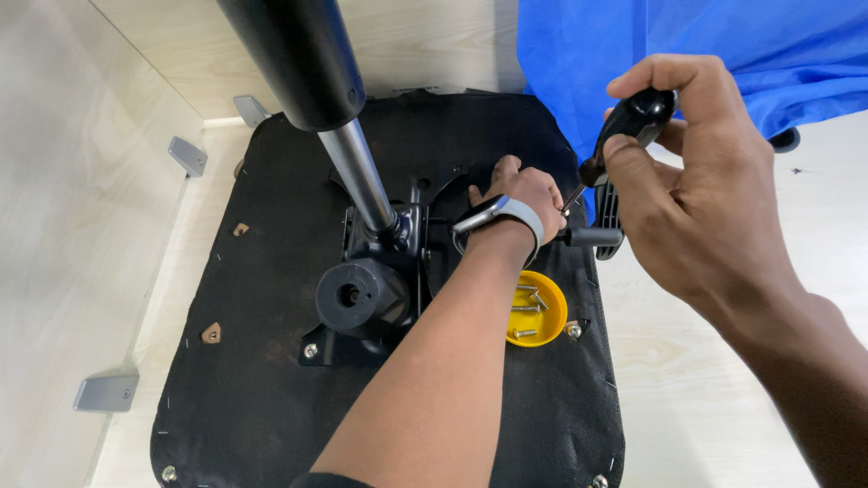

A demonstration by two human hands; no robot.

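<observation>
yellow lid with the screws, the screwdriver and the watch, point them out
yellow lid (553, 318), head view, bare right rim
screwdriver (638, 116), head view, black handle in the right hand
watch (506, 209), head view, grey band on the left wrist

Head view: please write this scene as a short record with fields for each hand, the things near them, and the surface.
left hand: rests on the chair underside, by the metal mechanism
right hand: fingers closed around the black handle of a screwdriver, tip pointing down toward the left hand
yellow lid: holds several screws
chair underside: black fabric, facing up
blue cloth: top right
floor: pale wood
</observation>
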